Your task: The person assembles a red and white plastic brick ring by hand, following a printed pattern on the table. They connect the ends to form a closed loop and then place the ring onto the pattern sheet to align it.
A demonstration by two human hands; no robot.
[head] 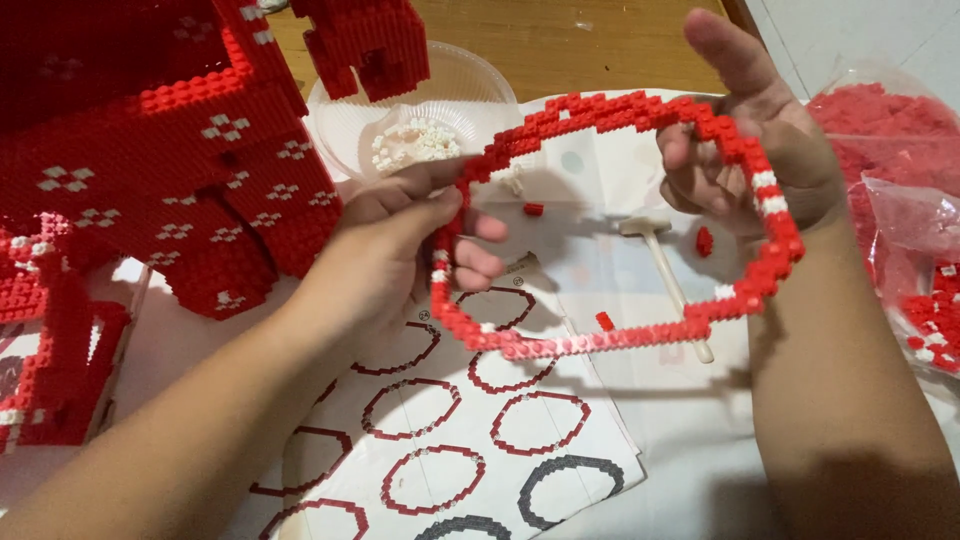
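A ring of small red bricks (600, 105) with a few white and pink ones is held up over the table between both hands. My left hand (400, 250) pinches its left side with thumb and fingers. My right hand (745, 150) grips its upper right side, thumb raised above the ring. Under the ring lies a printed sheet (450, 420) showing several ring-shaped layer drawings in red and dark grey.
A large red brick model with white diamond marks (160, 150) fills the left. A clear plastic bowl (470, 90) holds small white bricks. A small white tool (665, 265) and loose red bricks (705, 240) lie on the sheet. Bags of red bricks (900, 200) sit at right.
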